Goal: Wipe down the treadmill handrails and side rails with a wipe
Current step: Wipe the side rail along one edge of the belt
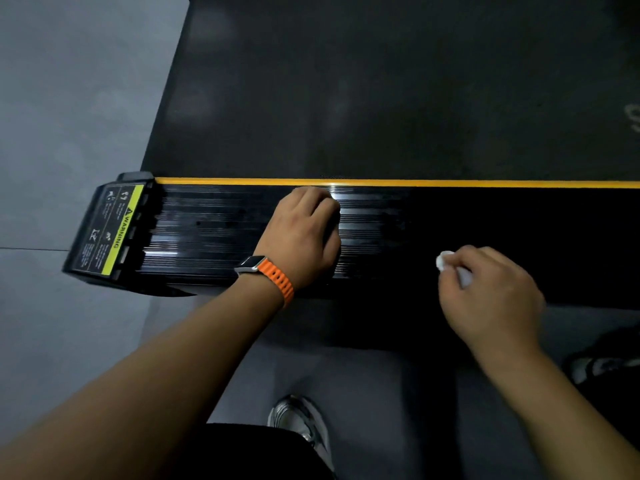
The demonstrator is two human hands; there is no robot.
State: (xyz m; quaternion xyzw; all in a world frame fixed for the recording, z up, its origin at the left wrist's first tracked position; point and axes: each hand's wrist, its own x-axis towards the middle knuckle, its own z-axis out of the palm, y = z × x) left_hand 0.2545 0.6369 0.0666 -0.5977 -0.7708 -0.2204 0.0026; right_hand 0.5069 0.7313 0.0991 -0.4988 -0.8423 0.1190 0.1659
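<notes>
dim, murky frame; glare streak on side rail (332,188); motion blur throughout; wide-angle bending at edges.

White wipe (444,260) — orange watch strap (278,279)

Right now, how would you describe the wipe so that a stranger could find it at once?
Find the black ribbed side rail below the yellow stripe. Over its darker stretch, the right hand pinches the wipe: the only small white thing there.
</notes>
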